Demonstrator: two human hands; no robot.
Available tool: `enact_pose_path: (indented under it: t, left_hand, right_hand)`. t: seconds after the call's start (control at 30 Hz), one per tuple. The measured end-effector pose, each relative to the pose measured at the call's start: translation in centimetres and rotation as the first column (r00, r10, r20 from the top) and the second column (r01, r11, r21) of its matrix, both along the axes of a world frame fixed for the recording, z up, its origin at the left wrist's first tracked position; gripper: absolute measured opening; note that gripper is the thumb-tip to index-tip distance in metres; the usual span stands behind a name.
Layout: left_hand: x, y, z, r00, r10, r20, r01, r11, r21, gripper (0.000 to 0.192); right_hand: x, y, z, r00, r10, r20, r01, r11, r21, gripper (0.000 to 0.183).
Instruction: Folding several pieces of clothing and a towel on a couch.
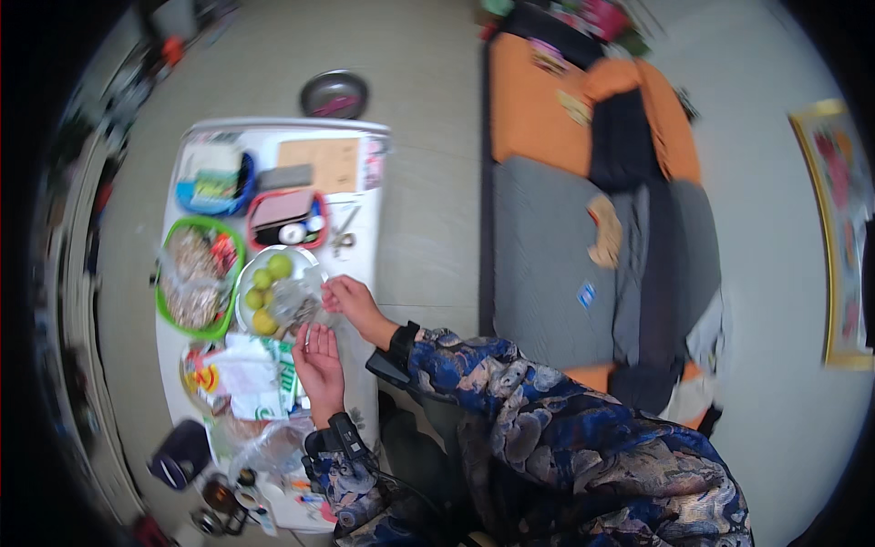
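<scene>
Fingers closed, my right hand (354, 306) pinches the edge of a clear plastic bag (295, 301) that holds small dark contents, too blurred to name. The bag lies over a round metal tray (245, 279) beside several yellow-green fruits (265, 280). Below it, my left hand (319, 362) is palm up at the tray's near edge, fingers apart and slightly curled, with nothing in it. White and green plastic bags (256, 376) lie just left of my left hand.
The white table (359, 273) also bears a green basket (163, 301) of bagged food, a red basket (326, 236), a blue basket (251, 181), scissors (345, 239) and a kettle-like vessel (220, 494). A pan (335, 85) sits beyond the table; an orange and grey sofa (554, 253) stands at right.
</scene>
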State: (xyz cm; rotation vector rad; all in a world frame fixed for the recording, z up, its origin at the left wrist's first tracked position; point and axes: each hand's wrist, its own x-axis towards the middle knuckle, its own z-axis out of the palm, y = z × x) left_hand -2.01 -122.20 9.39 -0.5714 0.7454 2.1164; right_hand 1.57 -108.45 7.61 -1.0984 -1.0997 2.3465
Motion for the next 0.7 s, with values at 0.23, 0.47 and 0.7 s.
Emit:
enact_pose_path:
  t: [0.23,0.47,0.7]
  left_hand:
    - [11.2,2.4,0.4,0.879,-0.459,0.126,0.462,0.887,0.009,0.028]
    - [22.5,5.2,-3.0,0.621,-0.78,0.077,0.783,0.62,-0.04,0.025]
    - [31.6,11.0,-5.1,0.385,-0.917,0.104,0.923,0.383,-0.034,0.021]
  right_hand:
    - [21.9,-1.3,1.4,0.902,-0.412,0.129,0.415,0.91,0.004,0.021]
    - [39.7,-2.7,-2.0,0.592,-0.784,0.187,0.791,0.609,0.05,0.019]
    - [50.2,-2.4,-5.0,0.345,-0.92,0.186,0.934,0.356,0.03,0.025]
